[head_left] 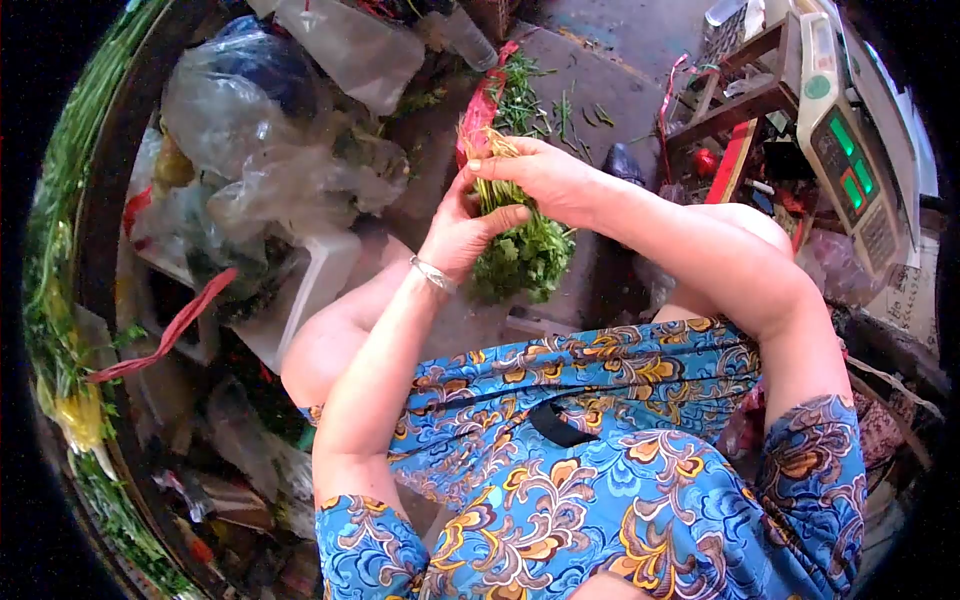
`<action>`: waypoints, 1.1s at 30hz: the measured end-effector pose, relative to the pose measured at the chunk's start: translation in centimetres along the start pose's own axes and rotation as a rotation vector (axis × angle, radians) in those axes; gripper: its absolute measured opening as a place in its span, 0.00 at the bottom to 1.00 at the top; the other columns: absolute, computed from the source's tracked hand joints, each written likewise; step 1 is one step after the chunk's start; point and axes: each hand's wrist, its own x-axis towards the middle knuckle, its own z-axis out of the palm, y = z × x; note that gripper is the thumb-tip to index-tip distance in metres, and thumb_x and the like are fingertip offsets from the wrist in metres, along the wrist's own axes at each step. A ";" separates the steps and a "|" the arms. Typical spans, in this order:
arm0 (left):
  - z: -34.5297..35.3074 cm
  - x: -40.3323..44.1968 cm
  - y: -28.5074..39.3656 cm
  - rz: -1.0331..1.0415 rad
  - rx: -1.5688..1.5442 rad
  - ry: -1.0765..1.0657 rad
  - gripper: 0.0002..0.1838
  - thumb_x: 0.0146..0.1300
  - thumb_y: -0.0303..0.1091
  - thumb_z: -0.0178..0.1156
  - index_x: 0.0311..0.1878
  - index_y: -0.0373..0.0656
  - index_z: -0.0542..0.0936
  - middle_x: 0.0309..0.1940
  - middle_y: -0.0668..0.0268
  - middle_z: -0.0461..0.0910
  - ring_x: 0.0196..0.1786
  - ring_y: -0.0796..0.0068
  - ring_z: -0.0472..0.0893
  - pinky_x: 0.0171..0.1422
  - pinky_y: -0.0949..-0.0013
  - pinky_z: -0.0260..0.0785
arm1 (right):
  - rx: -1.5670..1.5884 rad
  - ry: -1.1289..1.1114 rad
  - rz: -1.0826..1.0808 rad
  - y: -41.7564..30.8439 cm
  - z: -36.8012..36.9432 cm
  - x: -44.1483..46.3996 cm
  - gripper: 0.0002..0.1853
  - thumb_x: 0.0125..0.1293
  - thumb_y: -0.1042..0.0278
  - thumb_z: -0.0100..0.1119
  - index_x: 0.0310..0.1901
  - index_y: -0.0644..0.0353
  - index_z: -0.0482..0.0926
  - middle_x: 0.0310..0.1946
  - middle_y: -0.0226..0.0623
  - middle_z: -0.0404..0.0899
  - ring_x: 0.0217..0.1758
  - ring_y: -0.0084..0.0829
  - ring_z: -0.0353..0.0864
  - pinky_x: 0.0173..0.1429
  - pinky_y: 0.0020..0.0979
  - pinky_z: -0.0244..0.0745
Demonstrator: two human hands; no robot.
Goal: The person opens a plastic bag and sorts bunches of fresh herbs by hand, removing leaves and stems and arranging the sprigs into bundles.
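Garment (600,490), herbs (522,255), bags (235,115), sfc (610,75) w/ lvs (520,95)

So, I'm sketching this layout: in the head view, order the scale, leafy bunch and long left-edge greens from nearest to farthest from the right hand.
1. Leafy bunch: held by the right hand and left hand.
2. Scale: off to the right, display lit green.
3. Long greens: along the far left edge.
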 end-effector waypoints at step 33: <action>-7.7 -1.6 10.7 0.344 -0.399 0.480 0.15 0.65 0.42 0.60 0.49 0.44 0.79 0.47 0.64 0.81 0.48 0.64 0.80 0.54 0.58 0.74 | -0.925 -0.135 0.061 1.8 -7.3 -0.6 0.20 0.59 0.66 0.63 0.50 0.67 0.75 0.39 0.35 0.81 0.43 0.24 0.74 0.51 0.31 0.69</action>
